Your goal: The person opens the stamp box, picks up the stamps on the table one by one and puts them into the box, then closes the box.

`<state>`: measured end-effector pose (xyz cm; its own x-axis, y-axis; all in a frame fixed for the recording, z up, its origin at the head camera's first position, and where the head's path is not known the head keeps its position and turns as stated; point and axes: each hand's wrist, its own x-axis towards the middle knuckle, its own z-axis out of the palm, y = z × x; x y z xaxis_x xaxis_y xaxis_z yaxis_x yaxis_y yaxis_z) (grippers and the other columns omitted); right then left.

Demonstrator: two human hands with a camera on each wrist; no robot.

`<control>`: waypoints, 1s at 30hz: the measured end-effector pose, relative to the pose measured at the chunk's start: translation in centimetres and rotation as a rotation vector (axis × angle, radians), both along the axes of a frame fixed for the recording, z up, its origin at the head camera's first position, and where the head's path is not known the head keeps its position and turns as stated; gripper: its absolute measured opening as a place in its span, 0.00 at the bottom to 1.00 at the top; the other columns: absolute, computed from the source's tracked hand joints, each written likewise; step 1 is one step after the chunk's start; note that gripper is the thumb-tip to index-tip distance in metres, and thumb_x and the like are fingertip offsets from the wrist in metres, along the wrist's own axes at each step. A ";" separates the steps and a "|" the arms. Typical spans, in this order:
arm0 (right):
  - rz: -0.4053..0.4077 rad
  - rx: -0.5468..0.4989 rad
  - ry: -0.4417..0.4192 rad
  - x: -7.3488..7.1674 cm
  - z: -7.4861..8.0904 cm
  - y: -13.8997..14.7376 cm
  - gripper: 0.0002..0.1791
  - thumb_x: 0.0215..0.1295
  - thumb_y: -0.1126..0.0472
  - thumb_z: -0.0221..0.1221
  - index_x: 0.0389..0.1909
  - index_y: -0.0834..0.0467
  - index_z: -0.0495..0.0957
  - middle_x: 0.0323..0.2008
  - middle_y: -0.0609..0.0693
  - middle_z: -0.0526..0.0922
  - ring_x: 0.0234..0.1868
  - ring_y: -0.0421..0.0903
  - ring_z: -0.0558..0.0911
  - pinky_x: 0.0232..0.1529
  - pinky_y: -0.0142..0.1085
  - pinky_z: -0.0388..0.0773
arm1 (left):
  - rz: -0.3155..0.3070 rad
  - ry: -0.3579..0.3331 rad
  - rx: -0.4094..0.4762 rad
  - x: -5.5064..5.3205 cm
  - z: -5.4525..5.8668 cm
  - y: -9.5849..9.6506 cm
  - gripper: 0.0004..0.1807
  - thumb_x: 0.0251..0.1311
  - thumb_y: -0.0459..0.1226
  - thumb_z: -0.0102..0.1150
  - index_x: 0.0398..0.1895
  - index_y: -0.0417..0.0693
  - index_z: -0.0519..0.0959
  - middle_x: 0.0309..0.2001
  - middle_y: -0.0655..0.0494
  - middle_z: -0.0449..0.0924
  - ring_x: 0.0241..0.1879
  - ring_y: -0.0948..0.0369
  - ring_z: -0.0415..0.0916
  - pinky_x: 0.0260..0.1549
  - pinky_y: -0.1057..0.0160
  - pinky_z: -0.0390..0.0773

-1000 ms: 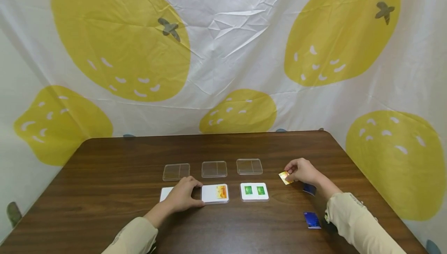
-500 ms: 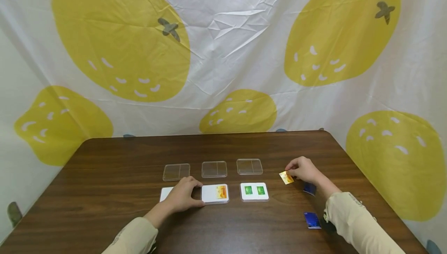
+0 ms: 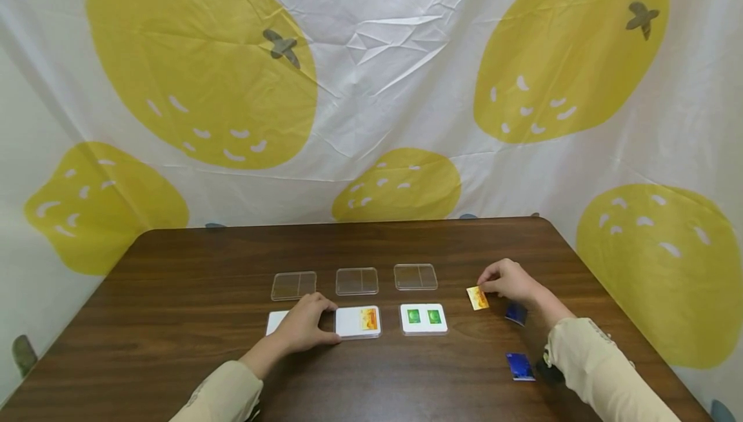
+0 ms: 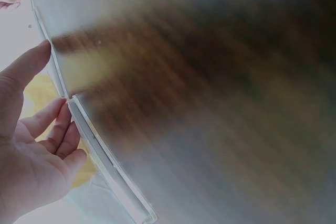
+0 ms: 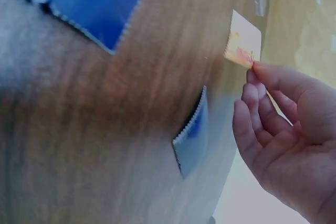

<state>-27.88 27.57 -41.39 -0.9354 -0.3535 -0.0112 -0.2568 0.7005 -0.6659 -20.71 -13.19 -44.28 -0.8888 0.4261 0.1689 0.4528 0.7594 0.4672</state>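
Note:
My left hand holds the left end of the middle white-filled clear case, thumb at its front corner and fingertips at its back corner. An orange square shows on that case's right half. Partly under the same hand is the left white-filled case. Over to the right, my right hand pinches a small yellow-orange sachet by its corner, thumb against fingertip; the right wrist view shows the sachet with a serrated edge, raised off the table.
Two blue sachets lie on the right: one below my right hand, another nearer the front. A third case holds two green squares. Behind stand three flat clear lids in a row. A lemon-print cloth hangs behind the table.
My right hand has lifted slightly and shifted a little right, and the yellow-orange sachet now faces the head view more fully. The left hand stays on the middle case.

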 end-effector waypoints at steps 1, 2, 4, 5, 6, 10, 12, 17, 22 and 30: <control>0.012 -0.009 -0.019 0.0 0.1 0.1 0.04 0.54 0.68 0.60 0.28 0.67 0.81 0.25 0.54 0.82 0.23 0.41 0.74 0.22 0.33 0.73 | 0.003 -0.002 -0.001 0.0 0.0 0.0 0.27 0.37 0.44 0.72 0.41 0.38 0.78 0.37 0.52 0.74 0.40 0.56 0.69 0.41 0.54 0.70; 0.022 -0.014 -0.032 0.0 0.2 0.3 0.05 0.54 0.68 0.60 0.29 0.67 0.81 0.25 0.54 0.82 0.24 0.41 0.74 0.23 0.33 0.74 | 0.003 -0.003 -0.002 0.0 0.0 0.0 0.27 0.36 0.44 0.72 0.41 0.38 0.78 0.37 0.52 0.74 0.40 0.55 0.69 0.41 0.54 0.70; 0.044 -0.028 -0.056 -0.1 0.4 0.5 0.06 0.56 0.68 0.58 0.30 0.68 0.80 0.26 0.54 0.82 0.26 0.40 0.75 0.25 0.34 0.75 | 0.007 -0.003 -0.005 0.0 0.0 0.0 0.27 0.36 0.44 0.72 0.41 0.38 0.78 0.37 0.52 0.74 0.40 0.55 0.69 0.41 0.54 0.70; 0.046 -0.038 -0.070 -0.1 0.4 0.6 0.06 0.56 0.69 0.58 0.31 0.68 0.80 0.27 0.54 0.82 0.26 0.40 0.74 0.26 0.35 0.75 | 0.007 -0.003 -0.007 -0.1 -0.1 0.0 0.27 0.36 0.44 0.72 0.41 0.38 0.78 0.37 0.51 0.74 0.40 0.55 0.69 0.41 0.54 0.70; 0.047 -0.048 -0.084 -0.2 0.5 0.7 0.06 0.56 0.68 0.57 0.31 0.68 0.80 0.27 0.55 0.82 0.27 0.40 0.74 0.26 0.35 0.75 | 0.011 -0.002 -0.010 -0.1 -0.1 0.0 0.27 0.36 0.45 0.72 0.41 0.38 0.78 0.37 0.51 0.74 0.40 0.55 0.69 0.41 0.54 0.70; 0.066 -0.076 -0.123 -0.2 0.8 0.8 0.08 0.57 0.67 0.57 0.32 0.69 0.80 0.28 0.55 0.81 0.28 0.41 0.74 0.28 0.37 0.76 | 0.011 0.007 -0.021 -0.1 -0.1 0.0 0.28 0.36 0.45 0.72 0.41 0.38 0.78 0.37 0.51 0.74 0.41 0.55 0.69 0.42 0.54 0.70; 0.076 -0.087 -0.136 -0.1 1.0 0.8 0.09 0.57 0.66 0.58 0.33 0.69 0.80 0.29 0.55 0.81 0.28 0.41 0.74 0.28 0.37 0.77 | 0.014 0.011 -0.025 -0.1 -0.2 0.1 0.28 0.36 0.45 0.72 0.40 0.39 0.78 0.37 0.51 0.74 0.41 0.55 0.69 0.42 0.54 0.70; 0.088 -0.106 -0.137 -0.1 1.5 0.3 0.09 0.58 0.66 0.57 0.33 0.68 0.80 0.29 0.55 0.81 0.28 0.41 0.73 0.28 0.37 0.76 | 0.015 0.016 -0.020 0.0 0.0 0.1 0.28 0.35 0.46 0.72 0.40 0.39 0.78 0.37 0.51 0.74 0.40 0.55 0.69 0.42 0.54 0.70; 0.086 -0.113 -0.121 0.2 2.5 -0.8 0.09 0.58 0.65 0.57 0.33 0.67 0.80 0.28 0.56 0.80 0.26 0.41 0.72 0.27 0.35 0.76 | 0.020 0.025 -0.019 0.1 0.0 0.1 0.28 0.35 0.46 0.72 0.40 0.39 0.78 0.37 0.52 0.74 0.40 0.56 0.69 0.41 0.55 0.70; 0.111 -0.153 -0.138 1.0 3.5 -3.3 0.08 0.58 0.64 0.58 0.33 0.67 0.80 0.24 0.54 0.77 0.24 0.40 0.71 0.25 0.34 0.75 | 0.018 0.030 -0.022 0.0 -0.2 0.1 0.27 0.35 0.45 0.72 0.39 0.39 0.78 0.36 0.53 0.74 0.40 0.56 0.69 0.41 0.55 0.70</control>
